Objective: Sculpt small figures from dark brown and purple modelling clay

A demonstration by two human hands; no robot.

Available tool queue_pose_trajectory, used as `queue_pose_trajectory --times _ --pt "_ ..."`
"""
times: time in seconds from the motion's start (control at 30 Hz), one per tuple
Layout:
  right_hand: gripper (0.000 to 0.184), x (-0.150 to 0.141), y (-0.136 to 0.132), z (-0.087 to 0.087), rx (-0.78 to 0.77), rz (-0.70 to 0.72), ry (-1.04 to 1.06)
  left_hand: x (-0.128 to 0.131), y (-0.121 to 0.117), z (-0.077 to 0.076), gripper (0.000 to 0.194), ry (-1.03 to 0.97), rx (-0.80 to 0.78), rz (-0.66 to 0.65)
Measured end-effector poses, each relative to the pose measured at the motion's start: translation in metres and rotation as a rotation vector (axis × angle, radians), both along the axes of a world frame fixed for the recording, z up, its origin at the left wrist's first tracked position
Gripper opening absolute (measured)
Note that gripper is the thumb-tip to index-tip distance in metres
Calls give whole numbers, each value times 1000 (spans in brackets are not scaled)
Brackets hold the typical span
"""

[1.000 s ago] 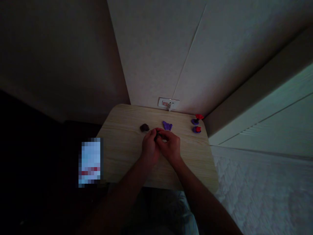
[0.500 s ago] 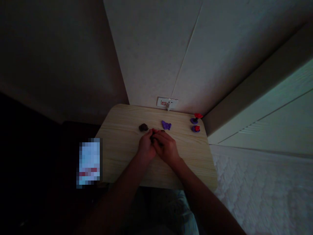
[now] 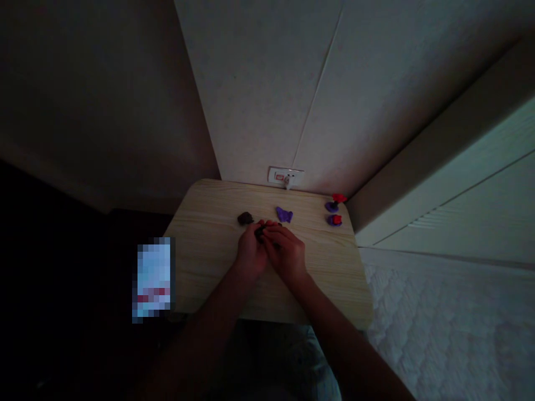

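Note:
My left hand [image 3: 251,248] and my right hand [image 3: 286,248] meet over the middle of the wooden table. Between their fingers is a small dark lump of modelling clay [image 3: 259,231], partly covered by the fingertips. My left hand is closed around it from the left, while the right fingers pinch it from the other side. Just beyond my left hand lies a brown clay lump [image 3: 244,218]. A flattened, uneven piece of purple clay [image 3: 285,214] rests beyond my right hand.
Two small red-and-purple clay figures, one taller [image 3: 337,199] and one low [image 3: 335,220], stand at the table's [image 3: 200,245] back right corner. A wall socket [image 3: 286,176] with a plug sits behind. A blurred bright screen [image 3: 154,278] is at left, a quilted bed [image 3: 443,328] at right.
The right fingers have shifted slightly on the dark clay, and more of it shows between the hands. The other clay pieces have stayed in place.

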State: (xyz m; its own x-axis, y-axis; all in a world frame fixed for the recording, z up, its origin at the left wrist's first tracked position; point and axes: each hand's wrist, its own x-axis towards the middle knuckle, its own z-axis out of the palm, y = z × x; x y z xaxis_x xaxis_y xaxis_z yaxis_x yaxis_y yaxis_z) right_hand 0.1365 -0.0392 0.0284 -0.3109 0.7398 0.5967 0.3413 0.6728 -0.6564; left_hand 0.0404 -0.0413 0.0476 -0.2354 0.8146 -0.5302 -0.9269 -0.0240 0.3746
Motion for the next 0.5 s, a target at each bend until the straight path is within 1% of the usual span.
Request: queue_pose_trajectory --times 0.1,0.2,0.27,0.33,0.5 --pt "17 -2 -1 1 115 -6 -87 -2 1 1 18 -40 -59 -34" --pt "18 -2 -3 1 168 -52 -210 -4 -1 -2 19 -54 -102 -61" --pt "18 -2 -5 -1 187 -77 -284 -4 -3 -4 22 -56 -127 -72" --pt "19 -3 -7 -2 194 -69 -332 -4 -5 -6 25 -57 -149 -73" --pt "24 -5 -10 -2 180 -11 -337 -5 -5 -7 32 -57 -182 -97"
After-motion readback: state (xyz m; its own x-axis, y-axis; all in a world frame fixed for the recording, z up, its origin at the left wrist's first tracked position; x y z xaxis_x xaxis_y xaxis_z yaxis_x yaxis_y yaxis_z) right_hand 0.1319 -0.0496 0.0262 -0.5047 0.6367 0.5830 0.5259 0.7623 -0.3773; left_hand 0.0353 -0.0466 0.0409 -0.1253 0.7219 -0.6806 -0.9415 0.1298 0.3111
